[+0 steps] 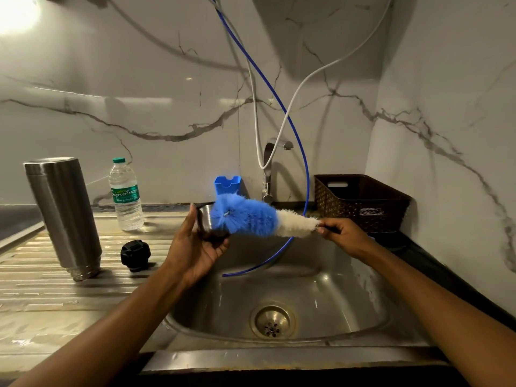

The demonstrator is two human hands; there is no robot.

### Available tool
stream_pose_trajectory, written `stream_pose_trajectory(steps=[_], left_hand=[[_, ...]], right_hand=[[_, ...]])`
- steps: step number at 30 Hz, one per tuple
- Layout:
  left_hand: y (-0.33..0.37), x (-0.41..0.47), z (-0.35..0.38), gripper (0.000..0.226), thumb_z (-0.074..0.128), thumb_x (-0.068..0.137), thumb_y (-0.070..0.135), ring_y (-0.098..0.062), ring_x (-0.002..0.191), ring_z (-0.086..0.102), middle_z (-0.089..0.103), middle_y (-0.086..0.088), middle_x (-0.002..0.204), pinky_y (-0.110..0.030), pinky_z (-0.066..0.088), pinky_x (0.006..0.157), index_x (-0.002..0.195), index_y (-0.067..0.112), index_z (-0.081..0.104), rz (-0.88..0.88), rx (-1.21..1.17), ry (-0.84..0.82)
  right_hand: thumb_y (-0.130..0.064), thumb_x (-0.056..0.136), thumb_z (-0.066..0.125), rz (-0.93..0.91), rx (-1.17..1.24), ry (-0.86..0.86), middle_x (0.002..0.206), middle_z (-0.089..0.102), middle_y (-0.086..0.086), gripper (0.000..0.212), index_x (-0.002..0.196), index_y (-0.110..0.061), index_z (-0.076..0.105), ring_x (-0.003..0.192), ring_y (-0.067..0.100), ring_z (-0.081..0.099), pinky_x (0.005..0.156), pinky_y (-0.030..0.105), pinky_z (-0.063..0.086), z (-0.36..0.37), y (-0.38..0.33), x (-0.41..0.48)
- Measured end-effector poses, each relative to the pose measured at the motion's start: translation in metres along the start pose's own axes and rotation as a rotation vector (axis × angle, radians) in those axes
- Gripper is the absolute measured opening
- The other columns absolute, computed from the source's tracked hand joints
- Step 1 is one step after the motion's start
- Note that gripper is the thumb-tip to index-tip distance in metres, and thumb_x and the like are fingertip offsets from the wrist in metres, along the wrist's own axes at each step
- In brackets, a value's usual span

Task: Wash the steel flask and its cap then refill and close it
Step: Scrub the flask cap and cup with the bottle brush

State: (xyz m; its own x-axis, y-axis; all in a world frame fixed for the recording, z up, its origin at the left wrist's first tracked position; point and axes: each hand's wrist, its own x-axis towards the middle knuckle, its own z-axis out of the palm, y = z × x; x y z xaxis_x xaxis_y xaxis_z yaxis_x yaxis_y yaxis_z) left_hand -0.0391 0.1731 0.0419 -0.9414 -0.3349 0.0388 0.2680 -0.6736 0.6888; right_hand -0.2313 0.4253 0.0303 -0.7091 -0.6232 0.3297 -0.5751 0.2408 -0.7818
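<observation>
The steel flask (63, 215) stands upside down on the ribbed drainboard at the left. A black stopper (135, 254) lies beside it. Over the sink, my left hand (192, 247) holds the flask's steel cup cap (206, 219), its open side facing right. My right hand (339, 236) grips the handle of a blue and white bottle brush (251, 219). The brush's blue tip is pushed against the cap's opening.
A plastic water bottle (125, 195) stands behind the flask. The steel sink (279, 289) lies below my hands, with a tap (269, 174) behind it. A blue hose (304, 169) and a white hose (255, 107) hang in. A dark basket (360, 201) sits at the right, a blue holder (227, 185) on the wall.
</observation>
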Motion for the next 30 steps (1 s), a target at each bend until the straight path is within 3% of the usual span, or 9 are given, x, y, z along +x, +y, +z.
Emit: stream_pose_trajectory(steps=[2, 7, 11, 17, 22, 30], left_hand=[[-0.003, -0.002, 0.002, 0.056, 0.052, 0.084, 0.05, -0.025, 0.097, 0.062, 0.063, -0.017, 0.113, -0.029, 0.057, 0.068, 0.123, 0.01, 0.056, -0.018, 0.028, -0.002], [-0.008, -0.002, 0.0, 0.042, 0.047, 0.088, 0.045, -0.022, 0.088, 0.06, 0.061, -0.014, 0.107, -0.028, 0.056, 0.061, 0.116, 0.016, 0.057, -0.023, -0.006, 0.018], [-0.004, -0.001, 0.002, 0.054, 0.041, 0.09, 0.052, -0.022, 0.084, 0.061, 0.063, -0.015, 0.106, -0.024, 0.054, 0.058, 0.125, 0.013, 0.054, -0.029, 0.027, 0.001], [-0.009, 0.002, -0.002, 0.048, 0.034, 0.098, 0.045, -0.025, 0.088, 0.063, 0.062, -0.018, 0.111, -0.026, 0.057, 0.06, 0.134, 0.016, 0.048, -0.033, 0.008, 0.007], [-0.005, -0.001, 0.001, 0.059, 0.046, 0.085, 0.057, -0.022, 0.081, 0.063, 0.064, -0.016, 0.103, -0.026, 0.054, 0.06, 0.121, 0.012, 0.057, -0.051, 0.052, -0.027], [-0.004, 0.0, 0.0, 0.057, 0.051, 0.081, 0.055, -0.019, 0.081, 0.058, 0.062, -0.013, 0.101, -0.023, 0.054, 0.055, 0.12, 0.015, 0.057, -0.024, 0.023, -0.011]], right_hand=[[-0.009, 0.091, 0.055, 0.014, 0.01, 0.009, 0.095, 0.064, -0.007, 0.022, 0.112, -0.012, 0.062, 0.094, 0.007, 0.059, 0.077, 0.011, 0.046, -0.006, 0.002, -0.003], [-0.011, 0.092, 0.055, -0.047, 0.01, 0.02, 0.096, 0.062, -0.007, 0.02, 0.109, -0.019, 0.06, 0.094, 0.005, 0.057, 0.083, 0.017, 0.045, 0.019, -0.009, 0.003], [-0.01, 0.091, 0.055, -0.008, -0.002, 0.057, 0.093, 0.061, -0.009, 0.02, 0.11, -0.017, 0.06, 0.092, 0.005, 0.057, 0.077, 0.012, 0.046, 0.0, -0.001, -0.003], [-0.01, 0.091, 0.056, -0.055, -0.014, 0.062, 0.098, 0.062, 0.0, 0.022, 0.112, -0.01, 0.062, 0.092, 0.006, 0.057, 0.076, 0.012, 0.046, 0.018, -0.009, 0.002], [-0.008, 0.09, 0.057, -0.007, -0.007, 0.095, 0.104, 0.063, 0.006, 0.026, 0.115, -0.005, 0.062, 0.103, 0.02, 0.059, 0.078, 0.014, 0.045, 0.002, 0.003, -0.001], [-0.011, 0.091, 0.056, -0.016, -0.002, 0.095, 0.102, 0.061, 0.003, 0.024, 0.115, -0.009, 0.061, 0.098, 0.014, 0.058, 0.078, 0.014, 0.045, 0.015, -0.001, 0.0]])
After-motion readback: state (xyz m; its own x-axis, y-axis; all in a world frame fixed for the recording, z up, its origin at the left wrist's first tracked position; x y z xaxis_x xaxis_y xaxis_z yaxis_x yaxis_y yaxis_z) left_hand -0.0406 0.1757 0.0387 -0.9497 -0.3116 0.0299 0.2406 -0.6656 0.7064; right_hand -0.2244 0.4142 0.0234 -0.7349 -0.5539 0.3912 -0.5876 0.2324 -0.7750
